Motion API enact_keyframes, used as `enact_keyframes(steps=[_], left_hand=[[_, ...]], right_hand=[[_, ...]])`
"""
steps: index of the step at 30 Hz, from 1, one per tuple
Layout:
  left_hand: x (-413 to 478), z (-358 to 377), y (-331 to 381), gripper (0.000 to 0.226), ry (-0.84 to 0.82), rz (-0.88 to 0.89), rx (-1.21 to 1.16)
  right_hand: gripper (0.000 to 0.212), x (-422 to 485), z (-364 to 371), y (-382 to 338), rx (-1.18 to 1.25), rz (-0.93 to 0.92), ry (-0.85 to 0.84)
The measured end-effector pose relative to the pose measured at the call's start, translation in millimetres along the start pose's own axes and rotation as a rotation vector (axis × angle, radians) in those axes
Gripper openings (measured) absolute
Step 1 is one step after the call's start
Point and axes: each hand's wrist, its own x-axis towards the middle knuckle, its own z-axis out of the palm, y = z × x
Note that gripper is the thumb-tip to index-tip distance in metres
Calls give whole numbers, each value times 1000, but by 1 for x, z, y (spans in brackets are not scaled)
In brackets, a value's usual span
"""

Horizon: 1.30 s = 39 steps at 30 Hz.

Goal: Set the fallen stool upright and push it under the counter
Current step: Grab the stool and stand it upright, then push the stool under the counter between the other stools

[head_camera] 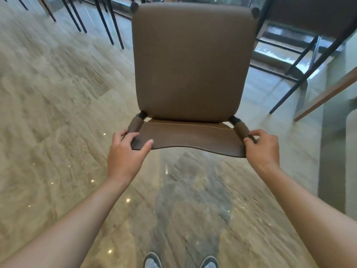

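Observation:
A brown leather stool [193, 60] with a low backrest [189, 139] stands upright in front of me, seen from above. Its flat seat fills the upper middle of the head view. My left hand [125, 151] grips the left end of the backrest, thumb on top. My right hand [262, 147] holds the right end, fingers curled over the padded post. The stool's legs are hidden under the seat. The counter [328, 93] shows as a wooden edge at the right.
Glossy beige marble floor all around. Another brown stool [313, 16] with thin black legs stands at the upper right by the counter. More dark chair legs [108, 22] cluster at the upper left. My two shoes [181, 262] show at the bottom edge.

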Motion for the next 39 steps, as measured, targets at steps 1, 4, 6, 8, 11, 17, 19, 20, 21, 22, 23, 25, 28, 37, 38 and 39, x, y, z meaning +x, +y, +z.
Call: enact_keyframes(steps=[1, 4, 6, 8, 11, 17, 19, 20, 21, 22, 23, 25, 28, 37, 38, 39], left_hand=[[12, -4, 8, 56, 13, 30, 8], [49, -18, 33, 76, 35, 131, 40], [77, -26, 48, 89, 56, 213, 93], [105, -32, 63, 92, 87, 276, 183], [146, -38, 87, 80, 152, 314, 274], [204, -43, 118, 62, 215, 339, 321], [219, -45, 127, 63, 244, 358, 316], [227, -46, 131, 64, 257, 364, 311], [236, -46, 135, 64, 272, 374, 308], [245, -47, 139, 64, 286, 385, 306], [254, -47, 142, 64, 296, 396, 307], [274, -50, 150, 63, 294, 419, 310], [308, -53, 163, 60, 283, 453, 297], [396, -65, 208, 53, 226, 519, 278], [403, -65, 212, 54, 221, 517, 278], [410, -65, 216, 54, 214, 512, 273]], right_hand=[[19, 9, -7, -12, 21, -17, 24], [14, 31, -23, -44, 64, -97, 106], [14, 43, -29, -63, 100, -174, 158], [20, 52, -32, -80, 100, -258, 185], [44, 69, -32, -104, -7, -355, 175], [64, 111, -41, -136, -447, -498, 314], [60, 128, -48, -149, -498, -547, 387], [58, 136, -50, -157, -515, -581, 419], [55, 145, -51, -166, -531, -620, 445], [52, 154, -52, -176, -537, -655, 458], [49, 162, -53, -185, -529, -684, 459], [46, 179, -56, -199, -486, -737, 457], [53, 206, -60, -217, -469, -765, 497], [61, 279, -69, -284, -468, -721, 552], [61, 285, -70, -290, -467, -718, 548], [60, 292, -71, -296, -468, -715, 546]])
